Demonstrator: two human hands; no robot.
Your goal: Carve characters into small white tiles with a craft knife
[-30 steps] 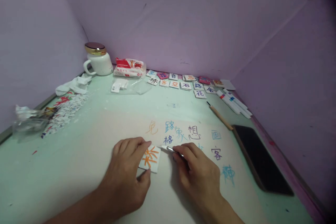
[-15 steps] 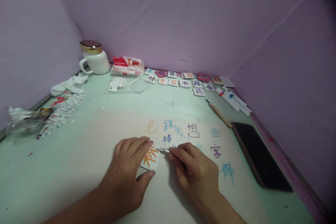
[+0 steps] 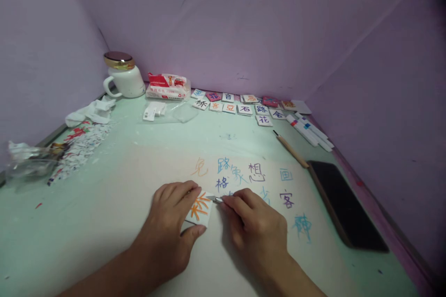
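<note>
A small white square block (image 3: 200,209) with an orange Chinese character on its top lies on the table in front of me. My left hand (image 3: 170,222) grips it from the left, fingers along its far side and thumb at its near edge. Pinched in my right hand (image 3: 256,222) is a slim metal carving knife (image 3: 215,199). Its blade points left and its tip meets the upper right of the character. Most of the knife's handle is hidden in my fingers. Under both hands spreads a pale sheet (image 3: 114,204) with handwritten coloured characters.
Several character blocks (image 3: 245,109) line the back wall, with white markers (image 3: 306,130) to their right. A wooden-handled carving tool (image 3: 291,149) touches a dark phone (image 3: 348,206). Left are a lidded mug (image 3: 127,82), a red-white packet (image 3: 168,87), shavings (image 3: 81,151) and a plastic bag (image 3: 31,162).
My right hand and the knife have shifted very slightly left over the block. My left hand keeps its hold. The whole view has moved a little.
</note>
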